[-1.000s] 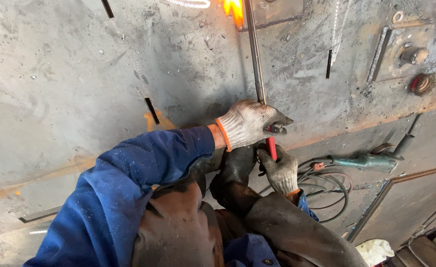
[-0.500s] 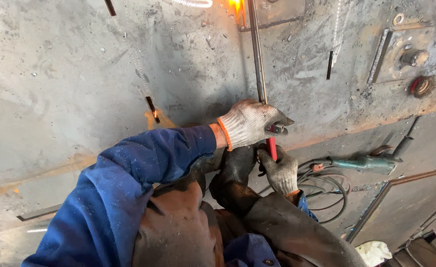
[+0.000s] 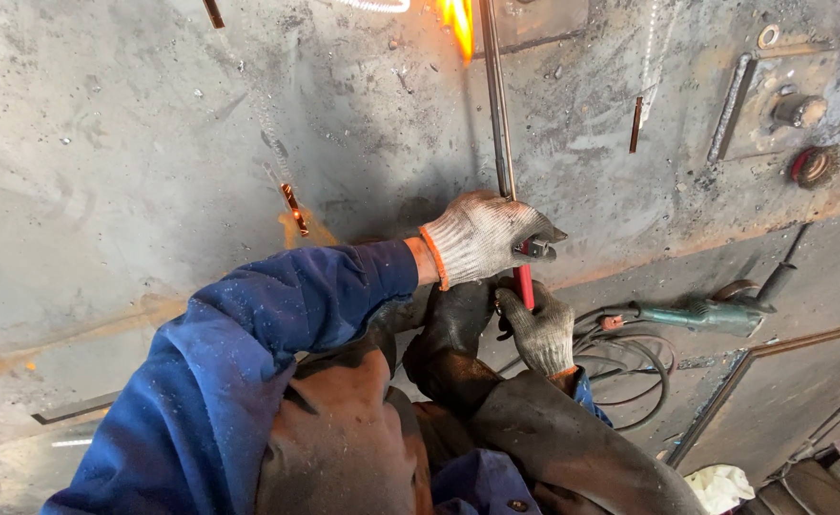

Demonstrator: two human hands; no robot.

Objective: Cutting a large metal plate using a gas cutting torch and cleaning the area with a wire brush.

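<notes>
My left hand, in a white knit glove with an orange cuff, is closed around the jaws of a welding electrode holder where a long thin rod enters it. Just below, my right hand, in a grey glove, grips the holder's red handle. The rod runs straight up the grey steel plate to an orange flame at the top edge. A dark leather sleeve covers my right forearm and a blue sleeve my left.
A green angle grinder lies to the right on the plate, with coiled black cables beside it. A short metal strip, a welded fixture and a red round part sit at upper right. A white rag lies at bottom right.
Both hands keep their grip in almost the same place. The view has shifted slightly, and the flame at the rod's tip still burns.
</notes>
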